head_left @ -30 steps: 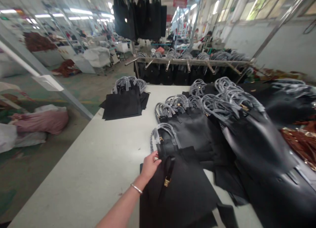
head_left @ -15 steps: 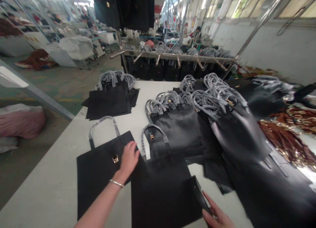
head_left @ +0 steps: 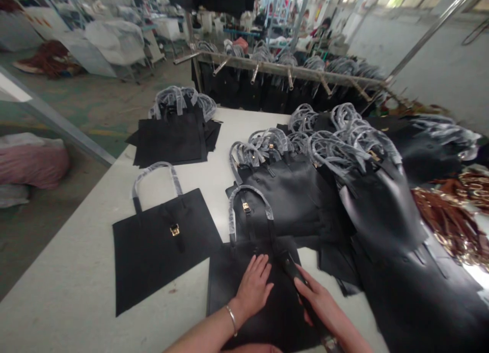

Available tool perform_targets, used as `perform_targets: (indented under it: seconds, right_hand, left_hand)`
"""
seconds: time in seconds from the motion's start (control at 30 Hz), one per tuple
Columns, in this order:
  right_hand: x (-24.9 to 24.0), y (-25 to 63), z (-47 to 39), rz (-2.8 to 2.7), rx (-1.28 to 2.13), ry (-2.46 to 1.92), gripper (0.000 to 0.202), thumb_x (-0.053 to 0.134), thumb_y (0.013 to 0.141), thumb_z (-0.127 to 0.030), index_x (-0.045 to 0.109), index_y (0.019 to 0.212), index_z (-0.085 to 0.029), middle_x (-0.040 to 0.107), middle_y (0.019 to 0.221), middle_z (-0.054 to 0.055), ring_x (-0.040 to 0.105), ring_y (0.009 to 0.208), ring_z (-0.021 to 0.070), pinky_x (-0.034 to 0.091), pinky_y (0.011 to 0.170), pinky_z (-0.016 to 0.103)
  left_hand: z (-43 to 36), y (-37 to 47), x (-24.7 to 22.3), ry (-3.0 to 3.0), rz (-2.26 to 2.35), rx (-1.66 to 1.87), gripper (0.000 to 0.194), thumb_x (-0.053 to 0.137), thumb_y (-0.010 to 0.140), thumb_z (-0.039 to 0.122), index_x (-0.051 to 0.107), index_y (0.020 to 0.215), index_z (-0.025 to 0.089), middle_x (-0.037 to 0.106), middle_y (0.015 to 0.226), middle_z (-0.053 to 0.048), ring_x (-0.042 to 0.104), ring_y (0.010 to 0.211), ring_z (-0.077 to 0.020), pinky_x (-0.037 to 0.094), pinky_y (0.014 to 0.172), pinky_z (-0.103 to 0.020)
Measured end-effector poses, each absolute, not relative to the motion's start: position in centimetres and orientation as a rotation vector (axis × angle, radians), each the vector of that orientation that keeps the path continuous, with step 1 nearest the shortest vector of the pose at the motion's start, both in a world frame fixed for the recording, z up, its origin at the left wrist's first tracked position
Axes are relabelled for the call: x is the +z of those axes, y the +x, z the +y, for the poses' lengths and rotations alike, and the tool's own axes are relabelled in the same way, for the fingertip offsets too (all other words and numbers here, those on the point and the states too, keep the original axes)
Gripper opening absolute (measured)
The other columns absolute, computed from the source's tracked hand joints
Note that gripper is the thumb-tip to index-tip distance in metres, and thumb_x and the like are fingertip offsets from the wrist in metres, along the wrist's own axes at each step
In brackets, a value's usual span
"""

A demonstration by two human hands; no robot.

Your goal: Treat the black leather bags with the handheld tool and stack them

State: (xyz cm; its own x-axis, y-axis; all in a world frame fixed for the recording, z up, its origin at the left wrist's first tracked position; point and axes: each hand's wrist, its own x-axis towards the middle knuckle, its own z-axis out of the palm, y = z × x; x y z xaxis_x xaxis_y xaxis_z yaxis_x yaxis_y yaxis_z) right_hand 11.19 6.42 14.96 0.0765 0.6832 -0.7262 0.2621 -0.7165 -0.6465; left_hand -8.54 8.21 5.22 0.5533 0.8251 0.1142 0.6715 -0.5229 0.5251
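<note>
A black bag panel with a plastic-wrapped handle lies in front of me on the pale table. My left hand rests on it, fingers stretched out, a bracelet on the wrist. Closed around a long black tool, my right hand is over the panel's right part. The tool's head is near the base of the handle. To the left lies another black panel with a gold clasp and a wrapped handle.
Stacks of black panels with wrapped handles lie at the back left and on the right. Brown straps with gold rings are at the far right. A metal rack stands behind the table.
My left hand has moved right, from the left panel onto the front one. The right hand has moved up and left with the black tool. The view has tilted down.
</note>
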Motion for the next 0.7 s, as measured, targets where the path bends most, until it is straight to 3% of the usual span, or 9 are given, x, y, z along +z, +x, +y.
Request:
perform_targets:
  seconds: [0.13, 0.33, 0.47, 0.7]
  right_hand:
    - [14.8, 9.7, 9.2, -0.963, 1.629, -2.015, 0.069, 0.047, 0.084, -0.055, 0.036, 0.143, -0.021, 0.054, 0.053, -0.007, 0.053, 0.032, 0.0125, 0.040, 0.030, 0.021]
    - [16.2, 8.6, 10.6, -1.060, 1.570, -1.956, 0.065, 0.050, 0.085, -0.056, 0.038, 0.143, -0.028, 0.058, 0.062, -0.006, 0.057, 0.040, 0.0115, 0.045, 0.038, 0.022]
    - [16.6, 8.2, 9.6, -1.098, 1.781, -1.938, 0.065, 0.052, 0.085, -0.054, 0.042, 0.142, -0.025, 0.059, 0.059, -0.005, 0.054, 0.036, 0.0110, 0.040, 0.033, 0.020]
    - [15.3, 7.4, 11.0, -1.208, 1.833, -1.911, 0.062, 0.050, 0.087, -0.055, 0.043, 0.142, -0.026, 0.064, 0.059, -0.003, 0.057, 0.037, 0.0132, 0.042, 0.033, 0.021]
  left_hand:
    - [7.3, -8.5, 4.9, 2.376, 1.126, 0.485, 0.048, 0.051, 0.091, 0.032, 0.044, 0.136, 0.015, 0.042, 0.145, -0.013, 0.031, 0.139, -0.0256, 0.027, 0.115, -0.048]
    - [6.9, -8.6, 4.1, 2.427, 1.080, 0.488, 0.049, 0.044, 0.096, 0.036, 0.041, 0.138, 0.013, 0.042, 0.146, -0.012, 0.029, 0.140, -0.0235, 0.025, 0.117, -0.042]
    - [6.6, -8.4, 3.8, 2.456, 0.994, 0.468, 0.042, 0.040, 0.097, 0.029, 0.044, 0.136, 0.011, 0.050, 0.139, -0.012, 0.036, 0.136, -0.0210, 0.025, 0.117, -0.037]
    - [6.9, -8.2, 4.3, 2.410, 0.979, 0.483, 0.035, 0.041, 0.097, 0.024, 0.052, 0.127, 0.009, 0.056, 0.131, -0.013, 0.041, 0.131, -0.0214, 0.023, 0.117, -0.038]
